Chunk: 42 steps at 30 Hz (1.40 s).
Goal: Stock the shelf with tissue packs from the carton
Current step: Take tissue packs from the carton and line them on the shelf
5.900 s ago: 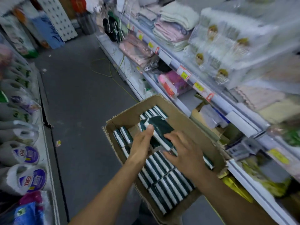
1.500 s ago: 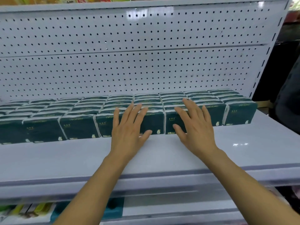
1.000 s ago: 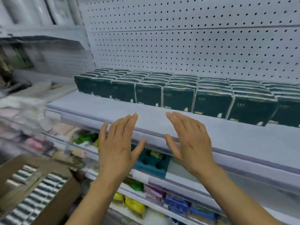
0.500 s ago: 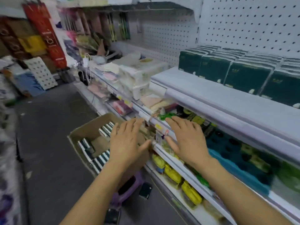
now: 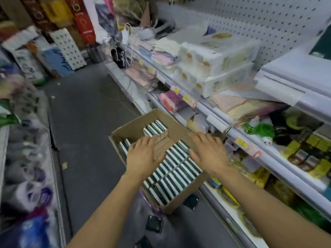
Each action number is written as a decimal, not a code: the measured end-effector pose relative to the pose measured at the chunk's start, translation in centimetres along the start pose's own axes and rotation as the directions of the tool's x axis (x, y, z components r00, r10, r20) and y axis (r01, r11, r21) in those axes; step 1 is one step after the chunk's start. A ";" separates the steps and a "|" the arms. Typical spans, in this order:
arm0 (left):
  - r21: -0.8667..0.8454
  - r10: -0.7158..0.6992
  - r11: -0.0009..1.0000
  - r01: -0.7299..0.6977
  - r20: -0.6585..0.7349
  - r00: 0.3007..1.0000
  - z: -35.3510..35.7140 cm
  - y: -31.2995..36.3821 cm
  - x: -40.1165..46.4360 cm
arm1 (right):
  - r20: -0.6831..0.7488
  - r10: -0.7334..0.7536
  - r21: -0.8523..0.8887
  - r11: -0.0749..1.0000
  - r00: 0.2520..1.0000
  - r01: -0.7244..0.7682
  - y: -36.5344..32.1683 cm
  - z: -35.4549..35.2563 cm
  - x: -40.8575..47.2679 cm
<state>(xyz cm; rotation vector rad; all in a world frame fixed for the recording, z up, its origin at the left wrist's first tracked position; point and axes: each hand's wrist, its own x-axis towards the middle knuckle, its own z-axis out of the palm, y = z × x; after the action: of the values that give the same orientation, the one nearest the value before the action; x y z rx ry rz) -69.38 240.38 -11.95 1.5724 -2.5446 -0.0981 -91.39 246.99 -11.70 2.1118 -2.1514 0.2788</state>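
While both arms reach over the carton point(image 5: 136, 125) on the aisle floor point(image 5: 86, 122), left hand point(image 5: 143, 155) and right hand point(image 5: 208, 151) hover palm-down, fingers spread, holding nothing. Tissue packs point(image 5: 176, 169) stand on edge inside, w/ long axes running diagonally from near-left to far-right, rows filling the near half. White shelf point(image 5: 293, 81) at upper right.

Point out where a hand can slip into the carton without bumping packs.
Inside the carton, a bare cardboard gap runs between the far small cluster of tissue packs and the near rows; the left hand hovers at its edge. The near half is tightly packed. The right hand is over the carton's right wall.
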 end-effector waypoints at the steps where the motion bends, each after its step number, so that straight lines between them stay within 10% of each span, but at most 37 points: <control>1: -0.004 -0.018 1.000 0.018 0.028 0.999 0.6 -0.9 0.4 | 0.029 -0.008 0.011 1.000 1.000 0.007 -0.5 1.0 0.9; 15: -0.046 -0.328 0.935 0.351 0.259 0.908 12.4 -11.2 9.6 | 0.267 -0.156 0.191 0.976 0.951 0.107 -5.8 16.0 15.9; 23: -0.303 -0.569 0.709 0.637 0.289 0.770 21.8 -16.4 15.4 | 0.321 -0.210 0.163 0.973 0.923 0.165 -7.8 28.4 24.5; 37: 0.191 -0.697 0.711 0.677 0.319 0.642 28.6 -19.9 19.6 | 0.349 -0.101 -0.058 0.990 0.932 0.129 -9.5 37.7 28.8; 42: 0.134 -0.687 0.711 0.691 0.345 0.640 27.9 -20.1 19.5 | 0.328 -0.129 0.074 0.991 0.936 0.111 -8.9 36.5 28.4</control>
<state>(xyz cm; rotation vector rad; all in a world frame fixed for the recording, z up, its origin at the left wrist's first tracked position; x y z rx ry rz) -64.73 213.30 -40.37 2.6583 -1.9588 -0.5417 -81.46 211.42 -40.92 2.4629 -2.1886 -0.0366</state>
